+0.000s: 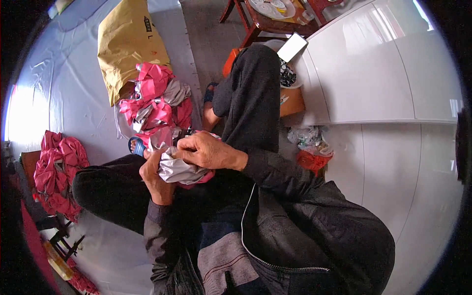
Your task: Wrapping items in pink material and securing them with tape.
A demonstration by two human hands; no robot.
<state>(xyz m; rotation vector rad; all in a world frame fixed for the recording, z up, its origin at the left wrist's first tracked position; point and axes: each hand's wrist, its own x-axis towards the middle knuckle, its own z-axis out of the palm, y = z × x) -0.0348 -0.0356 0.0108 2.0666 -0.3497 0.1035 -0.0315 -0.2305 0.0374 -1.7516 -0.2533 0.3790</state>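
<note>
Gripped in left hand (pixel 156 176) and right hand (pixel 212 151), over the lap of dark trousers (pixel 256 88): crumpled silver-and-pink fabric (pixel 179 170). Probably light, limp, slightly slippery, hardly fragile; best pinched by bunched folds, close to the edge.

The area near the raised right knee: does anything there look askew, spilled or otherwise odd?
Perhaps one thing: the flat white rectangle sits at a slant close to the small black-and-white pieces, as if laid down casually. I cannot tell what supports it. No clear spill shows there.
</note>
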